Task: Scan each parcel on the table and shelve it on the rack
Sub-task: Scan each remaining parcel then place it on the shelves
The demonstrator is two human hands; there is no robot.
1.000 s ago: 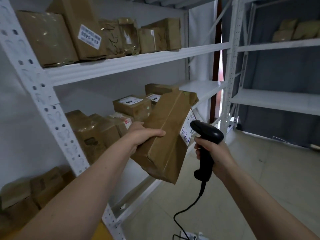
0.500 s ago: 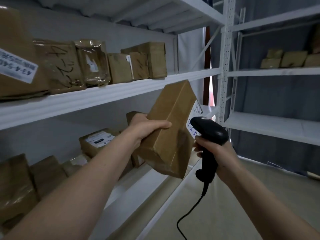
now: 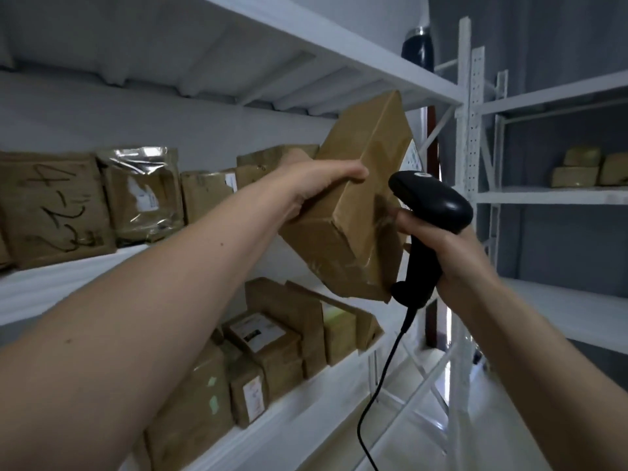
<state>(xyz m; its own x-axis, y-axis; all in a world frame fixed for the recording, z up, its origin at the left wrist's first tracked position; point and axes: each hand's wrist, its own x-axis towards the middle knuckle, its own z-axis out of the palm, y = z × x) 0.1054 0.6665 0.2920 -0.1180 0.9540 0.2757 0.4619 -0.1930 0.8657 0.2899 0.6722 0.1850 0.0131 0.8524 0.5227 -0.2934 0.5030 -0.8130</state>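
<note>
My left hand (image 3: 317, 185) grips a long brown taped parcel (image 3: 360, 212) by its upper side and holds it tilted in the air in front of the white rack (image 3: 470, 137). A white label shows on the parcel's right face, mostly hidden. My right hand (image 3: 452, 253) grips the handle of a black corded barcode scanner (image 3: 430, 202), whose head sits right beside the parcel's label side. The parcel hangs at the height of the rack's middle shelf (image 3: 61, 283), near its right end.
Several brown parcels (image 3: 54, 209) stand on the middle shelf to the left, more parcels (image 3: 272, 348) on the shelf below. A dark bottle (image 3: 418, 45) stands on the top shelf. A second rack (image 3: 550, 195) at the right holds a few parcels (image 3: 577, 168).
My left hand has raised the parcel from the lower shelf level up to the middle shelf. My right hand rose along with the scanner. My view tilted upward.
</note>
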